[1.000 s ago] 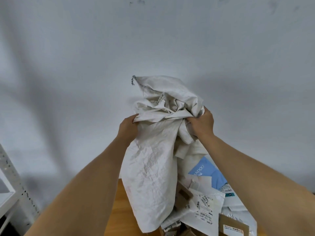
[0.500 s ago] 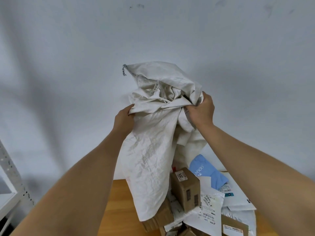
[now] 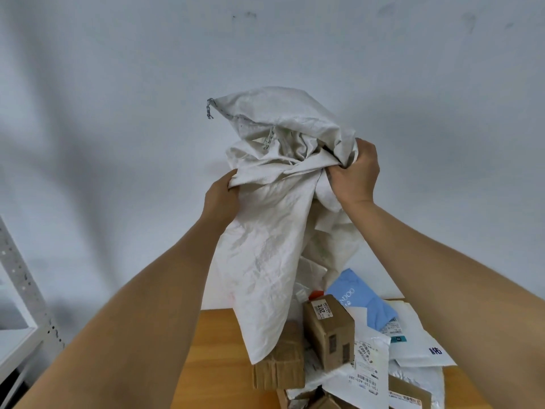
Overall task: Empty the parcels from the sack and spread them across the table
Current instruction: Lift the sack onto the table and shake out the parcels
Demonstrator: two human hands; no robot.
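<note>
The white woven sack (image 3: 265,255) hangs upside down above the wooden table (image 3: 212,343), bunched at its raised bottom end. My left hand (image 3: 221,199) grips the sack's left side and my right hand (image 3: 355,175) grips a bunch of cloth on its right. Below the sack's mouth lies a heap of parcels: a brown box with a "20" label (image 3: 330,332), a flatter cardboard box (image 3: 278,367), a blue mailer (image 3: 362,299) and white plastic mailers (image 3: 413,346). The sack's lower edge hangs in front of the flat box.
A white metal shelf frame (image 3: 17,290) stands at the left edge. A pale wall fills the background behind the table. Another brown carton (image 3: 410,394) sits at the bottom right of the heap.
Both hands have lifted the sack higher. Its lower edge rose off the heap, uncovering the brown box and the flat cardboard box beneath it.
</note>
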